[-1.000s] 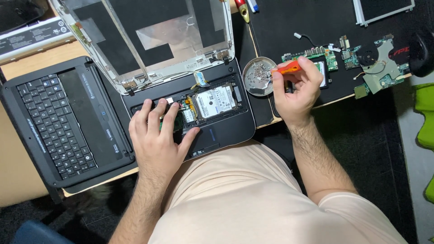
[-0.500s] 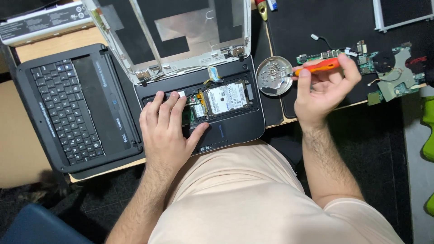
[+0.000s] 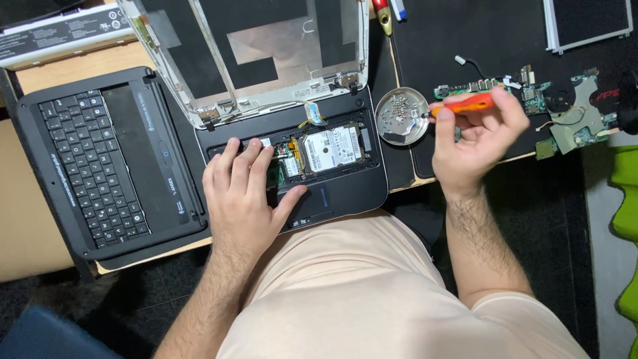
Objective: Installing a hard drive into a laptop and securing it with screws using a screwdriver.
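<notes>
While the opened laptop base [image 3: 345, 189] is lying at the desk edge, these notes apply.

Left hand [image 3: 242, 196]: pressing flat on the base, fingers spread and gripping nothing — steadying it just left of the hard drive [image 3: 330, 149].

Right hand [image 3: 475, 136]: fingers curling closed around an orange screwdriver [image 3: 465, 104], held raised over the black mat.

Screw dish [image 3: 401, 116]: sitting just right of the base, the screwdriver tip hovering at its rim.

Doing it well: likely keeping the left palm bearing down, seating the tip squarely — loose screws going straight into the dish.

Nearby: detached keyboard panel [image 3: 100, 159] to the left, circuit boards [image 3: 565, 110] to the right.
</notes>
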